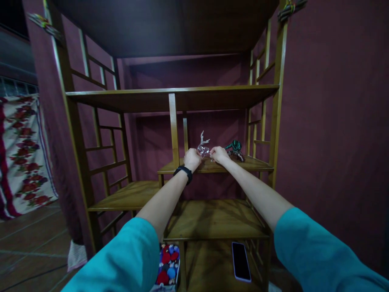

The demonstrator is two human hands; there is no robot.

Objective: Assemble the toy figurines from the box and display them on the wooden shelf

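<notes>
A clear, glass-like deer figurine (203, 151) with pale antlers is between my hands at the raised right-hand shelf (253, 163). My left hand (192, 159), with a black band on its wrist, is closed on the figurine's left side. From the right, my right hand (219, 155) pinches its other end. Part of the figurine's lower body is hidden by my fingers. Just beyond my right hand, a dark green and brown ornament (234, 148) stands on the same shelf; its exact kind is unclear.
An upright wooden post (173, 129) rises left of my hands, and an upper shelf board (146, 92) runs overhead. A phone (241, 261) lies on the lowest shelf. Below my left arm is a box of red and blue items (167, 263). A floral cloth (28, 158) hangs far left.
</notes>
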